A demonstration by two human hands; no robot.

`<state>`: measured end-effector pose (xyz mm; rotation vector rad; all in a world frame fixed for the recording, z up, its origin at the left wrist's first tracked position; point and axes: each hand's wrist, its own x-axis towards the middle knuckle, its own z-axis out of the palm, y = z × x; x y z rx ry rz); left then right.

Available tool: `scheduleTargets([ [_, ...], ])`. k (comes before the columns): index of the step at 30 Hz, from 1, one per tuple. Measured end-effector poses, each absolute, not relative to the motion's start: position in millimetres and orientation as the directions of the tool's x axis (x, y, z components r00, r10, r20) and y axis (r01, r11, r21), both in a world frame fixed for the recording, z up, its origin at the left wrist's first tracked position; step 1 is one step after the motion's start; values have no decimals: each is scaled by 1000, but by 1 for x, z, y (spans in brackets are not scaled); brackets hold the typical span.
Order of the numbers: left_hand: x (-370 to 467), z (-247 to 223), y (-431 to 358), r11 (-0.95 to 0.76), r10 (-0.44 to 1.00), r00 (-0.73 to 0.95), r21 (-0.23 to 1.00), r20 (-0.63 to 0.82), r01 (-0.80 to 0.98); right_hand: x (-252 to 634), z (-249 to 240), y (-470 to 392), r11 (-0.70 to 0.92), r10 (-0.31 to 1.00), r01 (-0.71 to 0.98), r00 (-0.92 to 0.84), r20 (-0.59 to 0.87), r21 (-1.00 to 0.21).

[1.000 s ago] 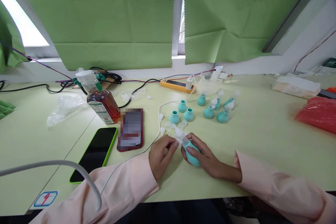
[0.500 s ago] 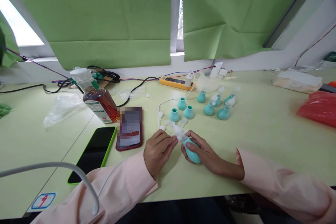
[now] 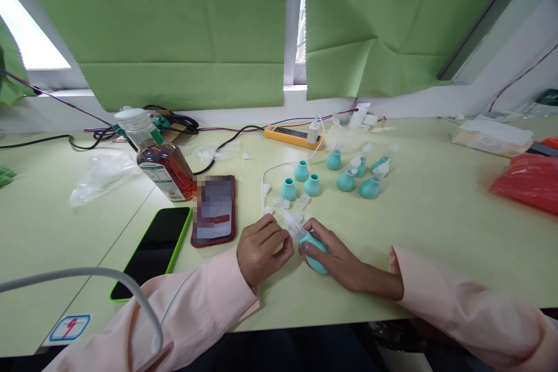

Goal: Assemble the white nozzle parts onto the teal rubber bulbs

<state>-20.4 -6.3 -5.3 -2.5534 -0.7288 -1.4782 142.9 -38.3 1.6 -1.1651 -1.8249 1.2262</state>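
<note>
My right hand [image 3: 333, 253] is wrapped around the teal bulb of a nasal aspirator [image 3: 317, 256], thumb on top. Its clear collar and whitish nozzle [image 3: 291, 221] point up and left. My left hand [image 3: 265, 249] is curled closed just left of the collar, thumb and forefinger together. Whether something small sits in that pinch is hidden. Beyond my hands stand three teal bulbs [image 3: 312, 185] with open necks and no nozzles. Small clear plastic pieces [image 3: 302, 202] lie between them and my hands. Farther right are several teal bulbs with nozzles [image 3: 370, 186], one lying tilted.
To the left lie a green-edged phone [image 3: 152, 253] and a red-cased phone [image 3: 213, 215], near a bottle of amber liquid [image 3: 163, 171]. A yellow power strip [image 3: 290, 136] with a white cable is at the back. A red plastic bag [image 3: 527, 183] lies at right.
My left fingers have curled in and drawn slightly away from the nozzle. The aspirator in my right hand has shifted slightly left. The bulbs on the table are as before.
</note>
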Motion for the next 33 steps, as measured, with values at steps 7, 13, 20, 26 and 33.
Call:
scheduleTargets([
  [7,-19,-5,-8,-863,349,406,121,845,490,137,-6,-39,98,944,167,-328,39,-981],
  [13,-20,-3,-12,-864,315,432,67,845,499,136,-10,-32,-138,932,-155,-355,-75,-978],
  [20,-25,-13,7,-746,627,457,319,631,584,159,1,-10,145,946,10,-295,136,-989],
  [26,-26,-7,3,-709,690,355,490,631,508,165,4,-8,341,913,405,-359,195,-849],
  [33,-24,8,-11,-464,845,463,796,267,388,155,7,-27,455,869,538,-444,220,-710],
])
